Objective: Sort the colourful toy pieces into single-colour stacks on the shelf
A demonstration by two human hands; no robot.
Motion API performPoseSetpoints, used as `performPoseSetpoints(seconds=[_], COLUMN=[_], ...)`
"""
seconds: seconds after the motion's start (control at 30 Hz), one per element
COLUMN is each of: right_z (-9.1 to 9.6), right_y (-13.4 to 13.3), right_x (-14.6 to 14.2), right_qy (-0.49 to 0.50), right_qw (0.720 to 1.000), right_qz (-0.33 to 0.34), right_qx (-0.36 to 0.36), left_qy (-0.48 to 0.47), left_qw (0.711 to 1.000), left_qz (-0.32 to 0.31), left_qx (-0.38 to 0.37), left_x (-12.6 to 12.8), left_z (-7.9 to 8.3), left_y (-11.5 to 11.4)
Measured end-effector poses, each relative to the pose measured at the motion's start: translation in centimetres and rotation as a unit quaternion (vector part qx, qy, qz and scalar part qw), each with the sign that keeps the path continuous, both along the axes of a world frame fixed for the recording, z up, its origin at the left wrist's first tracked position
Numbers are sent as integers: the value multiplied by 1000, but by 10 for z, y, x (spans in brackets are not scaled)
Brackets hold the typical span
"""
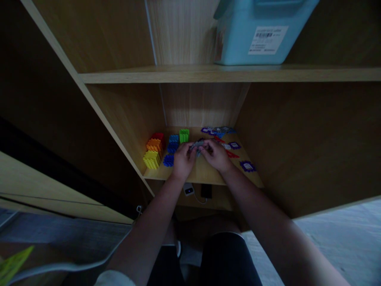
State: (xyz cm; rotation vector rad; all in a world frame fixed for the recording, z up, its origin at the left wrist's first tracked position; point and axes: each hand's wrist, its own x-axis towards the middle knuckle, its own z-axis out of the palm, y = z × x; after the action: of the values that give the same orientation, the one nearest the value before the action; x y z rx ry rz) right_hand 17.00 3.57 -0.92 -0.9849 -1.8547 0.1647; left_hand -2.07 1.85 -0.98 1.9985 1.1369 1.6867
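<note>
Both hands meet over the middle of the lower shelf. My left hand [183,160] and my right hand [216,155] pinch a small grey notched puzzle piece [197,144] between them; its lower part is partly covered by the fingers. Left of my left hand stand notched cubes: yellow [151,159], orange [154,145], red [158,137], blue [173,143] and green [184,135]. A dark blue piece [168,160] lies near my left wrist. Beyond my right hand lie flat purple pieces [247,166] and red pieces [232,154].
A light-blue plastic bin [253,43] with a white label stands on the upper shelf board [178,74]. At the back right of the lower shelf is a pile of flat pieces [218,131]. Underneath sit a white device [188,189] with a cable and a black box [206,191].
</note>
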Motion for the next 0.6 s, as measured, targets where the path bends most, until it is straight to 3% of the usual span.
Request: performPoseSetpoints(seconds=[0.33, 0.6], right_z=[-6, 1], right_y=[4, 0], right_x=[1, 1], right_qy=[115, 104], right_qw=[987, 986], right_qz=[-4, -43], right_qx=[-114, -127], left_qy=[-4, 12], left_qw=[996, 997], left_qz=[-83, -70], left_qx=[-34, -20], left_x=[6, 5], left_z=[-8, -3], left_y=[2, 0])
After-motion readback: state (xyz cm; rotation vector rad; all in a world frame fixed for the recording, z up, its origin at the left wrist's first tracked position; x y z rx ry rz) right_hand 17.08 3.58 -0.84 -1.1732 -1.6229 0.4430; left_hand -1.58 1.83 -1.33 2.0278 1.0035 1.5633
